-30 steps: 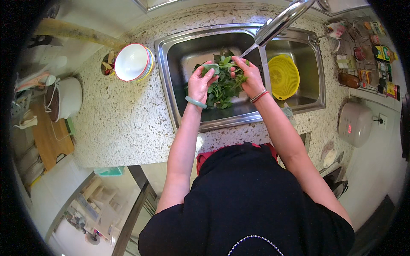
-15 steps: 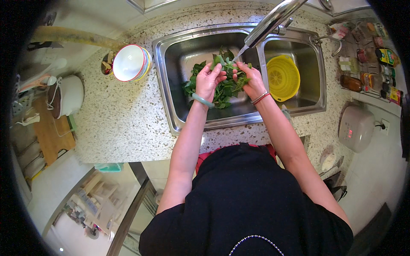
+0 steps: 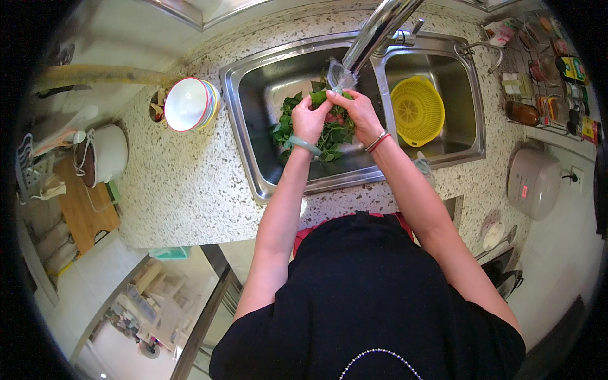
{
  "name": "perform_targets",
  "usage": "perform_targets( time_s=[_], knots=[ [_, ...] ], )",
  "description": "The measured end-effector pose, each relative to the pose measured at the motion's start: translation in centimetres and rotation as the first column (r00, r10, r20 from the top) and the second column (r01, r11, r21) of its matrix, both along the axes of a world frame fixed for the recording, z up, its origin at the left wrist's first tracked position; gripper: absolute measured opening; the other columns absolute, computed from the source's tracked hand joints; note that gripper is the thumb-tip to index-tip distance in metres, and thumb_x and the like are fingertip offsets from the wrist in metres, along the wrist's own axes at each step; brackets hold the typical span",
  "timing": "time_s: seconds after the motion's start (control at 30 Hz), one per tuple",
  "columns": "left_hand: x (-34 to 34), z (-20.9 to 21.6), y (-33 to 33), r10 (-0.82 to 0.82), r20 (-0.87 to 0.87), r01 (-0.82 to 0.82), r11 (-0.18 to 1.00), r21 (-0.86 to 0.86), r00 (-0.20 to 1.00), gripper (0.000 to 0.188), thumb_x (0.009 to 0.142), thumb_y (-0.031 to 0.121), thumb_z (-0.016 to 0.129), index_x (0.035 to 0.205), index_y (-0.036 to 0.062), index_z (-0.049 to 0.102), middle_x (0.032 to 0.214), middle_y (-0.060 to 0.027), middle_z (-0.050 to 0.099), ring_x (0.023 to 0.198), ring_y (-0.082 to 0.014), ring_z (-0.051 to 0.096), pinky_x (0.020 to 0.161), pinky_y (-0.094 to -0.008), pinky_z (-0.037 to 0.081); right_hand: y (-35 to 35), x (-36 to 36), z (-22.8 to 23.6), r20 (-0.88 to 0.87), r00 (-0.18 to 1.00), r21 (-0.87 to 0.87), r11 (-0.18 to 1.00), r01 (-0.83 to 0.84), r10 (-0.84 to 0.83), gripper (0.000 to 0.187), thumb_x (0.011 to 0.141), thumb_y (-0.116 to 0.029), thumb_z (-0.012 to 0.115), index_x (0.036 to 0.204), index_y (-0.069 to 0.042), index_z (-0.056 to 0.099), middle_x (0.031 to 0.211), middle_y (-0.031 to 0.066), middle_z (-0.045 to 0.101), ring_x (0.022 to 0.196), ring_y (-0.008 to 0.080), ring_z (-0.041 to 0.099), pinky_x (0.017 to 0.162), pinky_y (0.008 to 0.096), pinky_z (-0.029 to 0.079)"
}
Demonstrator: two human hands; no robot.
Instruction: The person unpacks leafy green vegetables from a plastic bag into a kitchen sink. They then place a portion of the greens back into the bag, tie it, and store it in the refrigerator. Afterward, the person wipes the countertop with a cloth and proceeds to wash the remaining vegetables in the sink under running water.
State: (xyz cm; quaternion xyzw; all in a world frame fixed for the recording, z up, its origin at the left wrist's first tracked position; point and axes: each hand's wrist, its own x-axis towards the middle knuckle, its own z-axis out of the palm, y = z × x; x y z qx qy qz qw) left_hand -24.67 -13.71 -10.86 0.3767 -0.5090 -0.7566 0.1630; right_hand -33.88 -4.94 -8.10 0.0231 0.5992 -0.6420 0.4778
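Both my hands are together over the left basin of a steel sink (image 3: pixel 246 136), under the running tap. My left hand (image 3: pixel 309 121), with a pale green bangle at the wrist, pinches a green leaf (image 3: pixel 318 97). Close beside it, my right hand (image 3: pixel 361 115), wearing a thin red bracelet, has its thumb and fingers closed on the same leafy greens. Water (image 3: pixel 342 77) splashes off the leaf just beyond my fingertips. More leafy greens (image 3: pixel 330 144) lie in a loose heap below my hands, partly hidden by them.
A chrome tap (image 3: pixel 373 38) reaches over the sink from the back. In the right basin sits a yellow colander (image 3: pixel 418 111). Stacked bowls (image 3: pixel 187 104) stand left of the sink on the speckled counter (image 3: pixel 183 190). Jars (image 3: pixel 522 113) fill a rack at the right.
My hands have drawn closer together and the leaf now sits in the tap's stream, which splashes widely. The view has shifted slightly.
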Motion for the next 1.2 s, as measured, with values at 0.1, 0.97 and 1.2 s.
perform_targets(
  time_s=[0.1, 0.97, 1.2],
  knots=[
    [1.2, 0.5, -0.5, -0.041, -0.085, 0.062, 0.965, 0.256, 0.995, 0.02, 0.091, 0.018, 0.06, 0.102, 0.0021, 0.062, 0.088, -0.004, 0.066, 0.067, -0.011, 0.062, 0.062, -0.0263, 0.056, 0.5, -0.7, -1.4, 0.142, 0.989, -0.081, 0.995, 0.062, -0.05, 0.021, 0.083, -0.018, 0.069, 0.097, -0.003, 0.063, 0.083, 0.0016, 0.062, 0.064, 0.0092, 0.055, 0.05, 0.0234, 0.043],
    [-0.4, -0.7, -1.6, 0.029, 0.134, -0.022, 0.998, -0.055, 0.991, 0.021, 0.086, 0.018, 0.068, 0.101, 0.0045, 0.063, 0.087, -0.0026, 0.065, 0.076, -0.0099, 0.06, 0.062, -0.0263, 0.054, 0.3, -0.3, -2.5, 0.085, 0.994, -0.124, 0.989, 0.085, -0.075, 0.026, 0.079, -0.005, 0.071, 0.101, -0.004, 0.058, 0.086, 0.0045, 0.064, 0.073, 0.0152, 0.063, 0.065, 0.0281, 0.052],
    [0.3, 0.1, -0.9, 0.089, -0.042, -0.084, 0.989, 0.124, 0.995, 0.023, 0.087, 0.019, 0.066, 0.106, 0.0069, 0.063, 0.09, -0.0009, 0.063, 0.078, -0.0093, 0.059, 0.067, -0.0246, 0.053, 0.0, -0.8, -2.8, 0.15, 0.98, -0.065, 0.987, 0.144, -0.133, 0.021, 0.084, -0.019, 0.069, 0.099, -0.006, 0.06, 0.085, 0.0015, 0.063, 0.074, 0.0108, 0.059, 0.062, 0.0267, 0.048]
  ],
)
